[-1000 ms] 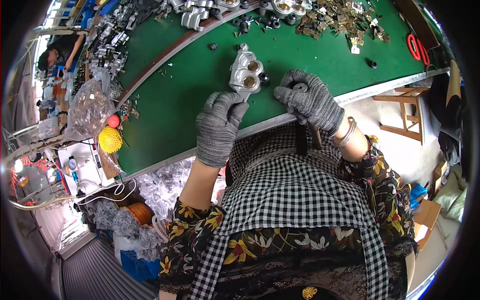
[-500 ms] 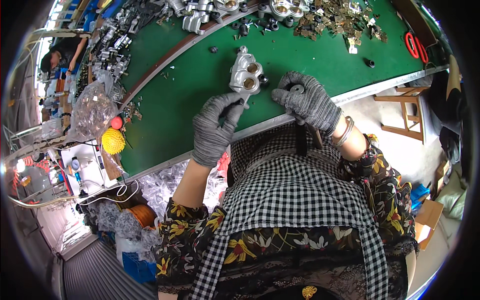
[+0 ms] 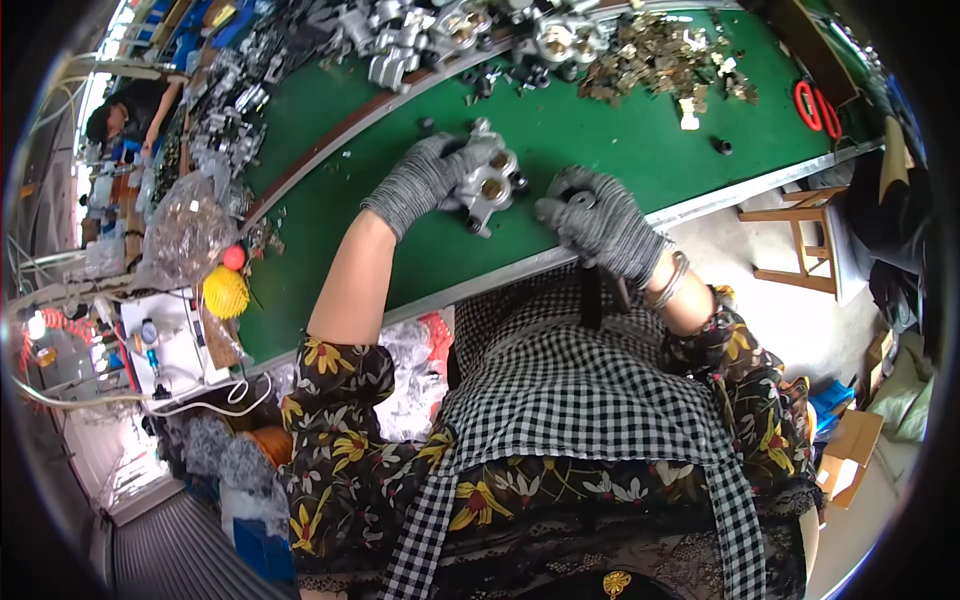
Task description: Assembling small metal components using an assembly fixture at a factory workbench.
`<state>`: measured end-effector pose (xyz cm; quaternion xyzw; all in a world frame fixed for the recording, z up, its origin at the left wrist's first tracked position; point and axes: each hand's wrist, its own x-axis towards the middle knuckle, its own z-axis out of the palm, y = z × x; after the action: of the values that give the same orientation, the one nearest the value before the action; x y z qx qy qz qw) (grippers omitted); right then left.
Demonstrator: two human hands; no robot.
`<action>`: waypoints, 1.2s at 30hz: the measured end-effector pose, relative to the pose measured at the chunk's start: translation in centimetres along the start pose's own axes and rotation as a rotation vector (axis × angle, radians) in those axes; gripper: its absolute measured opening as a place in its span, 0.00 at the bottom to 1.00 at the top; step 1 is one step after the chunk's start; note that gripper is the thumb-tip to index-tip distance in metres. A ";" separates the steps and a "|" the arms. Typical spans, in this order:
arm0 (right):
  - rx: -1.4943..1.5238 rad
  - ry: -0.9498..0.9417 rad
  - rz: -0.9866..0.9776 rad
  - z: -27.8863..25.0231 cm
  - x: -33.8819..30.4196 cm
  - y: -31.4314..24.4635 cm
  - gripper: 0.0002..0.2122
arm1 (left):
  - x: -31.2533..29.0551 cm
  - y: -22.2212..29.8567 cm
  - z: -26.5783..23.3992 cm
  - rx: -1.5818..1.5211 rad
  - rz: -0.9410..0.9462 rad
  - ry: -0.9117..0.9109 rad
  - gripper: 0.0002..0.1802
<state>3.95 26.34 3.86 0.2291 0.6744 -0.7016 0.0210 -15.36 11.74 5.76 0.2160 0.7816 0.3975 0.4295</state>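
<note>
A silver two-bore brake caliper [image 3: 491,190] lies on the green tabletop in front of me, its round bores facing up. My left hand [image 3: 425,180], in a grey knit glove, is closed on the caliper's left side. To the right of it, apart from the caliper, my gloved right hand [image 3: 603,228] is closed around a dark tool with a round end [image 3: 582,200] showing above the fist. The rest of that tool is mostly hidden by the fingers, so its kind is unclear. A small dark cap touches or sits close against the caliper's right side.
More calipers [image 3: 395,62] are heaped along the far edge, behind a brown curved strip. Beside them are a pile of brass-coloured clips [image 3: 645,60] and black rubber parts [image 3: 485,80]. Red-handled scissors [image 3: 818,108] lie at far right. At left sit a plastic bag [image 3: 188,225] and a yellow ball [image 3: 226,291].
My left hand has moved from the caliper's near end up to its left side and gripped it there. The caliper appears slightly turned. My right hand still holds the tool.
</note>
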 end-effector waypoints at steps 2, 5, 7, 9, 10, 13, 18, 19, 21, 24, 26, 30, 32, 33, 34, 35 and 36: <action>0.036 0.001 -0.013 0.3 0.0 0.2 0.10 | 1.0 1.3 0.6 0.053 -0.023 -0.109 0.34; 0.038 0.022 -0.045 0.2 -0.2 1.1 0.10 | -2.0 3.2 1.9 -0.296 0.041 -0.225 0.41; 0.080 -0.005 -0.035 0.5 -0.2 0.9 0.11 | -2.3 -1.2 2.5 -0.152 0.142 -0.041 0.52; -0.025 0.022 -0.137 0.4 0.3 1.8 0.11 | -3.6 -2.5 5.1 -0.089 0.321 0.191 0.60; -0.030 0.037 -0.141 0.5 0.1 1.2 0.11 | -3.8 -3.6 6.2 -0.160 0.399 0.294 0.60; -0.047 0.006 -0.004 0.2 -0.2 0.2 0.10 | -3.4 -4.6 9.1 -0.135 0.498 0.521 0.58; -0.015 -0.019 -0.033 -0.1 -0.1 0.1 0.13 | -2.1 -4.5 10.1 -0.071 0.476 0.707 0.46; -0.020 -0.019 -0.034 -0.2 -0.1 0.0 0.13 | -1.9 -4.4 10.0 -0.075 0.478 0.709 0.46; 0.031 -0.021 -0.002 -0.2 0.0 0.2 0.13 | -1.3 -4.2 9.4 -0.132 0.471 0.683 0.40; 0.148 -0.054 0.049 -0.7 -0.5 -0.7 0.13 | 1.0 -6.4 5.2 -0.285 0.501 0.553 0.32; 0.155 -0.029 0.077 -2.2 -0.4 -0.8 0.13 | 0.1 -6.0 3.8 -0.466 0.288 0.359 0.18; -0.033 0.129 -0.001 -5.8 0.1 -3.8 0.12 | -1.8 -5.4 4.0 -0.869 0.182 0.408 0.12; -0.343 0.261 0.005 -7.0 1.4 -5.2 0.13 | -2.0 -5.4 4.3 -0.828 0.194 0.408 0.12; -0.476 0.274 -0.004 -8.0 2.3 -5.4 0.14 | -1.9 -5.3 4.4 -0.781 0.209 0.397 0.11; -0.694 0.310 -0.124 -8.9 3.2 -5.1 0.14 | -2.0 -5.0 4.6 -0.811 0.195 0.390 0.17; -0.910 0.343 -0.246 -9.4 4.0 -5.0 0.13 | -1.9 -4.7 4.9 -0.821 0.195 0.396 0.17; -0.881 0.257 -0.187 -9.9 4.8 -5.2 0.14 | -1.8 -4.5 5.2 -0.831 0.117 0.437 0.17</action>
<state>0.84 37.62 7.24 0.2215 0.9230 -0.3132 -0.0308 -9.97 10.16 1.42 -0.0192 0.6147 0.7364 0.2817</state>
